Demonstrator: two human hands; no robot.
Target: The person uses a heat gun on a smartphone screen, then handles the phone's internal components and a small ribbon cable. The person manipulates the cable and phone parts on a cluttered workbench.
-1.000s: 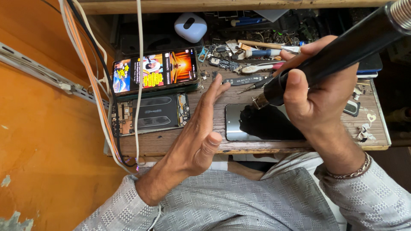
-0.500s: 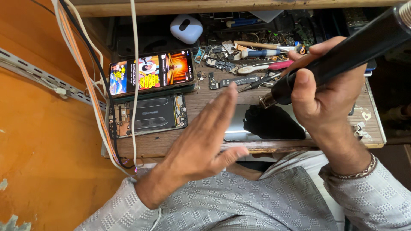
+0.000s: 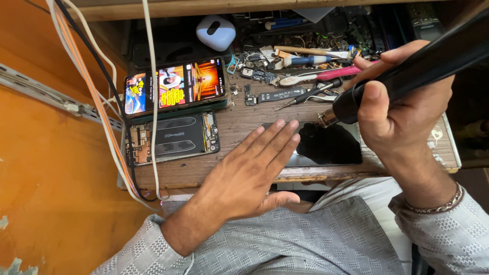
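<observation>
My right hand [image 3: 407, 104] grips a black hot-air tool [image 3: 412, 69], its metal nozzle aimed down at the top edge of a dark phone screen [image 3: 331, 145] lying flat on the wooden bench [image 3: 239, 125]. My left hand [image 3: 249, 173] hovers open, fingers together and stretched, with the fingertips reaching the left edge of that screen; whether it touches the screen I cannot tell. To the left lies an opened phone [image 3: 173, 137] showing its black battery. Above it a lit phone [image 3: 175, 86] shows colourful pictures.
Tweezers, a toothbrush [image 3: 310, 76], brushes, flex cables and several small parts clutter the back of the bench. A white rounded case [image 3: 215, 31] sits behind the lit phone. White, orange and black cables [image 3: 109, 117] hang down at the left beside an orange wall.
My left hand has lowered and turned flatter, moving right until its fingertips reach the dark screen. The hot-air tool has stayed over the screen's top edge.
</observation>
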